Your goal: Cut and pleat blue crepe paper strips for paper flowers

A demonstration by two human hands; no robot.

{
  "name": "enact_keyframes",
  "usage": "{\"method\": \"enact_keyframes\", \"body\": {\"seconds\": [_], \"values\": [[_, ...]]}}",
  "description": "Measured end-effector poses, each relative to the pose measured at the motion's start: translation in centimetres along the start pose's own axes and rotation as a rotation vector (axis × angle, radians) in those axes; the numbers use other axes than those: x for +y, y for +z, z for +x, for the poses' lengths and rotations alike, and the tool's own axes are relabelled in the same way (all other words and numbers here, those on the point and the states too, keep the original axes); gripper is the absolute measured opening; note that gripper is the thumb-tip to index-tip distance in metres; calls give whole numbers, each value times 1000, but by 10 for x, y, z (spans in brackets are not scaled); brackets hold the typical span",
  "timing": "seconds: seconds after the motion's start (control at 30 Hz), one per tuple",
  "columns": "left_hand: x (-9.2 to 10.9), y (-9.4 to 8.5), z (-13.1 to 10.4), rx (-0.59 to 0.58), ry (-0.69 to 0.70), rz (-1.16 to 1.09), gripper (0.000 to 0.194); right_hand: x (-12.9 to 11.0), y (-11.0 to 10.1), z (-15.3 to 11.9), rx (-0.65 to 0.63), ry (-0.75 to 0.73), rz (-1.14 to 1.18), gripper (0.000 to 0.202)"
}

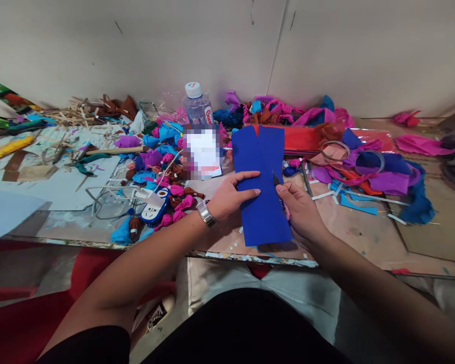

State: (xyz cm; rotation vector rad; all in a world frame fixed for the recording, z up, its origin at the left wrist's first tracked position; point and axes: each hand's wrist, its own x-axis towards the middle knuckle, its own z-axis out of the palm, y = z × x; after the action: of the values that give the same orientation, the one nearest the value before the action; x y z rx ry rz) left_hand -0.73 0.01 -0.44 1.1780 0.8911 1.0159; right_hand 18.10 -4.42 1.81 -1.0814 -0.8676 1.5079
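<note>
A sheet of dark blue paper (263, 215) stands out in front of me, with a slit running down from its top edge. My left hand (231, 194) grips its left side, thumb and index finger lying on top while the other fingers are hidden behind the sheet. At the right edge my right hand (301, 210) is closed around a pair of scissors (276, 179). Only a dark blade tip and a bit of pinkish handle show; the fingers cover the rest. The blade tip lies over the paper, to the right of the slit's lower end.
A power strip (155, 206), a blurred-out phone (205, 151) and a plastic bottle (197, 108) stand left of the paper among crumpled coloured bundles. Tape rolls (369, 163) and paper scraps (358, 203) lie right. Pliers (84, 164) and wooden sticks (79, 112) are farther left.
</note>
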Motion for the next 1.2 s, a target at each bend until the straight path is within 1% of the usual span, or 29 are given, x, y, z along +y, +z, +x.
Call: {"method": "enact_keyframes", "body": {"seconds": [0.3, 0.5, 0.7, 0.87, 1.2], "values": [[6, 2, -2, 55, -6, 87, 63, 3, -3, 2, -11, -7, -23, 49], [1, 0, 0, 77, 22, 62, 66, 2, -3, 1, -28, 5, -6, 50], [-3, 0, 1, 66, 42, 77, 63, 3, -4, 2, -44, 7, -15, 49], [-2, -1, 0, 59, 23, 139, 59, 4, -4, 3, -50, 1, -23, 49], [2, 0, -1, 47, 17, 143, 56, 1, -1, 2, -54, 4, -46, 49]]}}
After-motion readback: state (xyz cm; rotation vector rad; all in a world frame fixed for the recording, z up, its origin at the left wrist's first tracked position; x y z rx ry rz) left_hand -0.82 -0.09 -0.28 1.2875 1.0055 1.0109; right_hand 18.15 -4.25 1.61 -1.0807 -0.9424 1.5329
